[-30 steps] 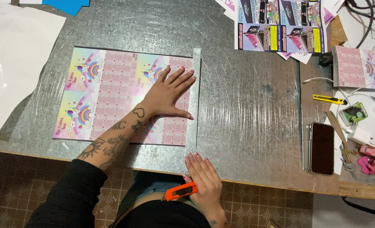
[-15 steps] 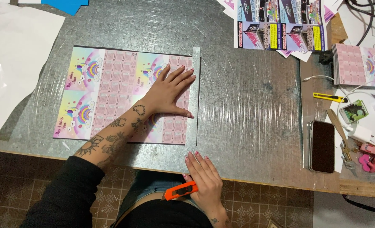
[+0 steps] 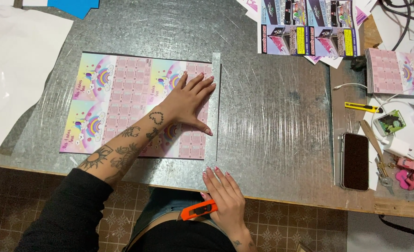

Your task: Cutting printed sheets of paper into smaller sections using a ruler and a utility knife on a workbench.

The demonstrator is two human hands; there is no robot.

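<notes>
**Cutter at the desk edge, palm on the printed sheet**

Nearest to me, my right hand [image 3: 225, 198] sits at the front edge of the desk [image 3: 272, 140], its fingers curled around an orange utility knife [image 3: 197, 210] that lies just off the edge, over my lap. The fingertips of that hand rest on the metal surface, just below the lower end of a metal ruler [image 3: 214, 107].

A little further in, my left hand [image 3: 188, 100] lies open and flat, fingers spread, pressing down on a pink and rainbow printed sheet [image 3: 127, 100]; its fingertips reach the ruler, which runs along the sheet's right edge.

To the right, well apart, a dark phone [image 3: 356, 161] lies near the desk edge, with a yellow cutter [image 3: 362, 107] beyond it and a stack of pink printed cards [image 3: 396, 72] further back. At the far edge lie colourful flyers [image 3: 307, 28].
</notes>
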